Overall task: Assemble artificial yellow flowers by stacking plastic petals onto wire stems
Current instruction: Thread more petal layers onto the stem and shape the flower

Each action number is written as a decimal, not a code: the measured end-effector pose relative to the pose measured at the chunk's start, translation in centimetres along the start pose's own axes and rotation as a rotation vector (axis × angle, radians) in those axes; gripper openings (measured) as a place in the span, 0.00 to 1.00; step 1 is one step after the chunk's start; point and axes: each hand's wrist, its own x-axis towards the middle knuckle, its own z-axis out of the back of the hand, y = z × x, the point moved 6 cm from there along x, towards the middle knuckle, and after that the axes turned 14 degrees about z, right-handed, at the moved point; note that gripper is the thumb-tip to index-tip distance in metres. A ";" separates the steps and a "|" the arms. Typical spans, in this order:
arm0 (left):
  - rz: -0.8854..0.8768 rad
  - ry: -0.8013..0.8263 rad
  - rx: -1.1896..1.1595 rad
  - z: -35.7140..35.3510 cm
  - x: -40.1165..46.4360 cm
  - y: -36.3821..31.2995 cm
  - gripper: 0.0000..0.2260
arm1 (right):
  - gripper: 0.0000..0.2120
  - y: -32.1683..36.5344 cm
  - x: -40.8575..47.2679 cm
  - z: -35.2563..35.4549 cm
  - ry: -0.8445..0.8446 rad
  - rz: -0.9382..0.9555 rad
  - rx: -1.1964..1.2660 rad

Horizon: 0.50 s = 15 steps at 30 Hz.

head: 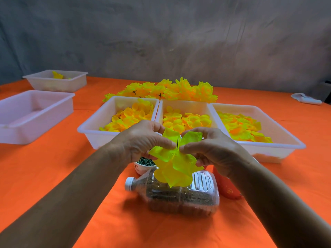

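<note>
A yellow petal stack [174,167] hangs in mid-air over a plastic bottle [180,196], with a thin dark wire stem [177,143] poking up through its centre. My left hand [143,140] pinches the petals from the left, thumb tip beside the wire. My right hand [213,149] pinches them from the right, thumb opposite. Three white trays of loose yellow petals sit behind: left [93,131], middle [186,104], right [290,140]. A heap of finished yellow flowers [172,90] lies beyond them.
A small white bowl [141,167] of dark green pieces stands under my left hand. A red cup [227,187] sits right of the bottle. Two more white trays [35,115] [55,81] stand at the far left on the orange cloth [107,212]. A white cloth [306,99] lies far right.
</note>
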 end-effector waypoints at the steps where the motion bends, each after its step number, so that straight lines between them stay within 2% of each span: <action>1: 0.001 -0.003 0.004 0.0 0.0 0.1 0.35 | 0.12 -0.1 0.0 0.0 -0.003 -0.003 -0.009; 9: 0.001 0.033 0.010 -0.2 0.2 0.5 0.42 | 0.16 -0.3 0.2 0.1 0.020 -0.047 -0.031; 11: 0.009 0.058 0.001 -0.1 0.5 0.7 0.35 | 0.17 -0.1 0.3 0.1 0.032 -0.043 -0.037; 13: 0.014 0.086 -0.017 -0.1 0.9 0.9 0.22 | 0.17 0.0 0.4 0.2 0.040 -0.041 -0.057; 15: 0.021 0.096 -0.032 -0.1 1.1 1.1 0.14 | 0.18 0.0 0.4 0.1 0.053 -0.046 -0.075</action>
